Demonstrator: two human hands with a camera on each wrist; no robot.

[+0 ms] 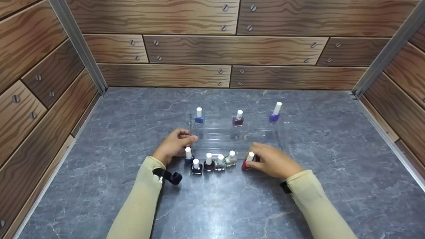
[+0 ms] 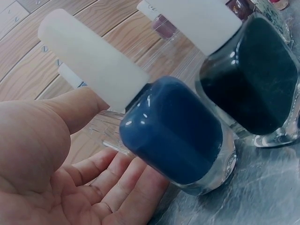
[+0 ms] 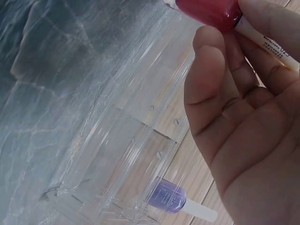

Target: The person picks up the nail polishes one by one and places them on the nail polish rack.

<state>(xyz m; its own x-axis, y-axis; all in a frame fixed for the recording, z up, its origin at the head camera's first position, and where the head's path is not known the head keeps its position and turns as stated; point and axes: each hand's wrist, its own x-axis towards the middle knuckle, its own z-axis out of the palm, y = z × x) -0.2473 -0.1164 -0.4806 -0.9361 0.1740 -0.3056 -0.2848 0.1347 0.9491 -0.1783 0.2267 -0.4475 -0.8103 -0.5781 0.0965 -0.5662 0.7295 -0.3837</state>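
Note:
My right hand [image 1: 274, 161] pinches a red nail polish bottle [image 1: 246, 165] with a white cap, just in front of a clear stepped display rack [image 1: 215, 141]. In the right wrist view the red bottle [image 3: 211, 10] sits between thumb and fingers. My left hand [image 1: 172, 144] holds the rack's left edge, thumb on one side and fingers on the other. Close by the left hand stands a dark blue polish bottle [image 2: 173, 133], with a blackish one [image 2: 253, 79] beside it. On the rack's back are a blue bottle [image 1: 199, 119], a plum bottle [image 1: 238, 121] and a purple bottle [image 1: 274, 117].
In front of the rack, a dark bottle [image 1: 209, 165], a glittery bottle [image 1: 220, 164] and a pale silvery bottle [image 1: 230, 161] stand in the cluster. Wood-patterned panels [image 1: 199, 49] enclose the grey marbled table [image 1: 116, 132] at the back and sides.

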